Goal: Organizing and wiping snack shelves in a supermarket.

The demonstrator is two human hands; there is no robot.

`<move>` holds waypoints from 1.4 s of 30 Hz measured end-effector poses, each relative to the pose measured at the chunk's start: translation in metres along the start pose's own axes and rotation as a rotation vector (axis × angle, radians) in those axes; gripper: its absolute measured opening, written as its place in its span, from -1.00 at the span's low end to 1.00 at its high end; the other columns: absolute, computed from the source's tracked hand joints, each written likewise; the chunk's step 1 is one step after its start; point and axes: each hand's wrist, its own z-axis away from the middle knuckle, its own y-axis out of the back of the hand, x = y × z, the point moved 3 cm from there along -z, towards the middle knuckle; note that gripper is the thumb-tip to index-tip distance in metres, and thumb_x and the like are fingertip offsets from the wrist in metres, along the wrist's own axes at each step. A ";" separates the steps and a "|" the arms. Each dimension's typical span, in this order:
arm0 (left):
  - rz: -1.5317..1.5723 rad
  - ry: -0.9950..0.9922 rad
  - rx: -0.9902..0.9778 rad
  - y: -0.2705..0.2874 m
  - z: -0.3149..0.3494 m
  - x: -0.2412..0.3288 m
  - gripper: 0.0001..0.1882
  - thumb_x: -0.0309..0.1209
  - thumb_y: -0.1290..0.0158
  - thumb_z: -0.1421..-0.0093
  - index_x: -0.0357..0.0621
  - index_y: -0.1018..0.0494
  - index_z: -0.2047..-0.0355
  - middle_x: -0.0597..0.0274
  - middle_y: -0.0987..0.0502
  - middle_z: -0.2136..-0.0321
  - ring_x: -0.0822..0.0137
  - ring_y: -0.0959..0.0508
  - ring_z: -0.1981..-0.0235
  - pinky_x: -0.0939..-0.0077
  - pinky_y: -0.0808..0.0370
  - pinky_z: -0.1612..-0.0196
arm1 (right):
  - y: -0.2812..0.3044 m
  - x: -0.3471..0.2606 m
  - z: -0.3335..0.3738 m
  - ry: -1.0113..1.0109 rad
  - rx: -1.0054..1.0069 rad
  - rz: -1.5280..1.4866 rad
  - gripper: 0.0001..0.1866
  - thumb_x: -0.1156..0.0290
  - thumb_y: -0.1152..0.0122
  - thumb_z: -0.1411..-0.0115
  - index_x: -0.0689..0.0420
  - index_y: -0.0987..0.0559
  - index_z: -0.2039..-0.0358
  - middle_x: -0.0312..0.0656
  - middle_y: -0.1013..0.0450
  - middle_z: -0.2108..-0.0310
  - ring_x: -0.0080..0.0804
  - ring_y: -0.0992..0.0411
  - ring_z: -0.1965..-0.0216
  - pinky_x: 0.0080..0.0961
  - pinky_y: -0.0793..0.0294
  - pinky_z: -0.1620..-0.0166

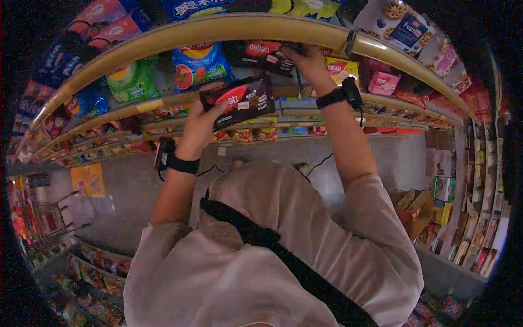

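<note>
My left hand (202, 117) is closed round the left end of a dark brown wafer pack (251, 103) with a red logo patch, held tilted just in front of the shelf. My right hand (311, 64) reaches in under the upper shelf's front rail. Its fingers are closed at the right end of a similar dark wafer pack (260, 59) on the shelf; the rail hides some of them. Right of that hand sits a yellow wafer pack (343, 70). A blue chip bag (201, 66) stands to the left of the dark packs.
A curved yellowish rail (234, 32) crosses above both hands. Further left lies a green snack bag (131, 82); a pink pack (384, 83) is at the right. Lower shelves carry more snacks. Cardboard boxes (417, 212) stand at the right, a shopping cart (52, 218) at the left.
</note>
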 end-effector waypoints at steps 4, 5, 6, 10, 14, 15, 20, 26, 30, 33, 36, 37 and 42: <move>-0.011 -0.089 0.007 -0.008 -0.006 0.005 -0.57 -0.53 -0.16 -0.20 -0.24 -0.35 -0.07 0.23 -0.50 0.06 0.42 -0.49 0.04 0.50 -0.38 -0.10 | -0.012 0.007 -0.008 -0.023 0.002 0.469 -0.49 0.19 -0.29 -0.16 0.12 -0.48 -0.08 0.09 -0.47 0.00 0.09 -0.37 -0.09 -0.22 -0.38 -0.12; -0.212 -0.154 -0.003 -0.019 -0.007 0.019 -0.57 -0.51 -0.18 -0.18 -0.23 -0.36 -0.05 0.22 -0.51 0.08 0.42 -0.49 0.05 0.50 -0.39 -0.09 | -0.013 0.009 -0.011 0.164 0.100 0.556 -0.50 0.18 -0.29 -0.15 0.11 -0.49 -0.06 0.10 -0.48 0.02 0.12 -0.38 -0.08 -0.19 -0.39 -0.10; -0.412 -0.219 -0.014 -0.028 -0.008 0.027 -0.57 -0.50 -0.20 -0.16 -0.21 -0.37 -0.03 0.22 -0.52 0.09 0.43 -0.49 0.06 0.50 -0.39 -0.09 | -0.011 0.010 -0.010 0.352 0.198 0.640 -0.50 0.17 -0.30 -0.14 0.10 -0.51 -0.05 0.10 -0.49 0.05 0.14 -0.39 -0.06 -0.15 -0.40 -0.09; -0.530 -0.308 -0.076 -0.034 -0.036 0.015 -0.51 -0.36 -0.26 -0.14 -0.19 -0.36 -0.04 0.14 -0.49 0.02 0.27 -0.45 -0.06 0.40 -0.33 -0.18 | -0.001 -0.010 0.003 0.169 0.076 0.508 -0.58 0.24 -0.29 -0.15 0.14 -0.55 0.01 0.03 -0.53 0.09 0.07 -0.47 0.02 -0.22 -0.43 -0.06; -0.667 -0.384 -0.056 -0.039 -0.060 0.002 -0.55 -0.38 -0.27 -0.11 -0.17 -0.38 0.03 0.13 -0.52 0.08 0.25 -0.48 0.00 0.40 -0.36 -0.11 | 0.013 0.009 0.032 0.047 -0.010 0.143 -0.70 0.40 -0.24 -0.21 0.18 -0.57 0.05 -0.10 -0.55 0.14 -0.29 -0.49 0.09 -0.45 -0.43 0.00; -0.684 -0.391 -0.041 -0.040 -0.063 0.001 -0.58 -0.40 -0.26 -0.09 -0.17 -0.38 0.07 0.10 -0.53 0.11 0.20 -0.51 0.05 0.39 -0.39 -0.06 | 0.014 0.011 0.040 -0.053 -0.028 0.086 -0.73 0.46 -0.22 -0.22 0.20 -0.57 0.06 -0.15 -0.54 0.17 -0.40 -0.48 0.12 -0.52 -0.42 0.02; -0.664 -0.341 0.002 -0.038 -0.078 -0.007 -0.58 -0.41 -0.25 -0.10 -0.18 -0.37 0.07 0.07 -0.51 0.12 0.20 -0.50 0.05 0.38 -0.39 -0.06 | 0.008 -0.019 0.065 0.037 0.099 -0.008 -0.58 0.48 -0.30 -0.15 0.17 -0.50 -0.05 -0.21 -0.51 0.23 -0.50 -0.45 0.19 -0.54 -0.42 0.08; -0.682 -0.449 0.010 -0.040 -0.084 -0.003 -0.51 -0.40 -0.24 -0.11 -0.17 -0.34 -0.02 0.04 -0.47 0.08 0.17 -0.49 0.01 0.36 -0.39 -0.07 | -0.007 -0.002 0.064 0.145 0.141 0.232 -0.42 0.52 -0.36 -0.06 0.14 -0.43 -0.14 -0.19 -0.52 0.25 -0.49 -0.48 0.30 -0.54 -0.48 0.23; -0.739 -0.621 0.036 -0.038 -0.102 -0.013 -0.41 -0.39 -0.24 -0.12 -0.14 -0.27 -0.14 -0.02 -0.46 0.04 0.04 -0.49 -0.03 0.31 -0.38 -0.10 | -0.012 0.016 0.059 0.143 0.247 0.113 -0.45 0.59 -0.32 -0.05 0.16 -0.46 -0.10 -0.17 -0.52 0.27 -0.45 -0.51 0.33 -0.51 -0.51 0.24; -0.715 -0.524 0.067 -0.042 -0.102 -0.013 -0.38 -0.36 -0.22 -0.14 -0.14 -0.24 -0.17 -0.07 -0.45 -0.01 -0.02 -0.48 -0.06 0.26 -0.38 -0.11 | -0.013 0.018 0.052 0.143 0.331 0.204 -0.48 0.60 -0.30 -0.05 0.17 -0.48 -0.07 -0.16 -0.53 0.28 -0.42 -0.52 0.33 -0.51 -0.51 0.23; -0.747 -0.512 0.056 -0.050 -0.101 -0.015 -0.37 -0.37 -0.22 -0.11 -0.12 -0.26 -0.18 -0.11 -0.43 -0.07 -0.06 -0.47 -0.07 0.19 -0.38 -0.13 | -0.014 0.018 0.052 0.183 0.393 0.283 -0.50 0.60 -0.29 -0.04 0.18 -0.49 -0.05 -0.11 -0.52 0.26 -0.33 -0.53 0.30 -0.46 -0.52 0.21; -0.781 -0.472 0.026 -0.053 -0.100 -0.015 -0.35 -0.38 -0.22 -0.09 -0.10 -0.26 -0.18 -0.11 -0.43 -0.07 -0.09 -0.46 -0.07 0.16 -0.38 -0.14 | -0.014 0.018 0.054 0.181 0.397 0.286 -0.50 0.60 -0.29 -0.04 0.18 -0.49 -0.05 -0.11 -0.52 0.26 -0.33 -0.53 0.30 -0.46 -0.52 0.21; -1.092 -0.620 0.046 -0.061 -0.091 -0.007 -0.34 -0.40 -0.24 -0.01 -0.04 -0.33 -0.16 -0.19 -0.36 -0.12 -0.20 -0.35 -0.14 0.07 -0.37 -0.17 | -0.014 0.003 0.050 0.184 0.402 0.365 -0.46 0.63 -0.23 0.00 0.17 -0.47 -0.07 0.03 -0.50 0.15 -0.07 -0.50 0.16 -0.30 -0.50 0.08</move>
